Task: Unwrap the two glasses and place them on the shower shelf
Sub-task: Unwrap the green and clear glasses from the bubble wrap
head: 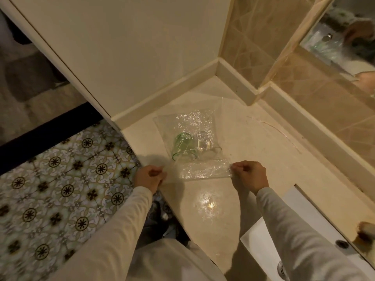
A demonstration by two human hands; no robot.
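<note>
A sheet of clear bubble wrap (194,122) lies spread on the cream stone countertop (253,142). Two glasses lie on their sides on it, side by side: a green glass (183,146) on the left and a clear glass (206,146) on the right, mouths toward me. My left hand (149,177) pinches the near left corner of the wrap. My right hand (248,175) pinches the near right corner. The near edge of the wrap is stretched between both hands, just in front of the glasses.
A white sink (288,240) with a drain is set into the counter at lower right. A mirror (345,37) hangs on the tiled wall at upper right. Patterned floor tiles (60,189) lie to the left, below the counter edge. A white wall panel rises behind the wrap.
</note>
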